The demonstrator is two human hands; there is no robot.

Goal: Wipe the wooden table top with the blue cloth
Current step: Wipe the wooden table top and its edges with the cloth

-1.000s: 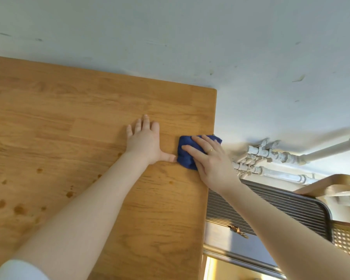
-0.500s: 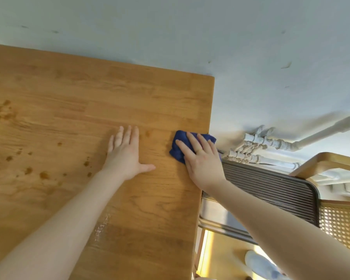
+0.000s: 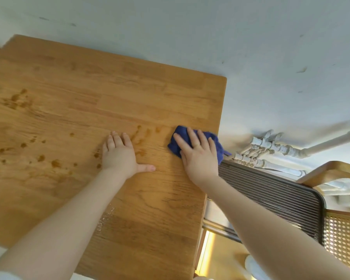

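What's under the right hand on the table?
The right hand presses flat on the blue cloth, which lies on the table near its right edge. Whether stains lie beneath the cloth cannot be seen.

Looks like a home to me, probably a dining corner: I see a stained wooden table [image 3: 129, 93] pushed against a scuffed pale wall [image 3: 251, 47], painted heating pipes [image 3: 271, 150] low down, and a cane-back wooden chair [image 3: 343, 235] off to the side.
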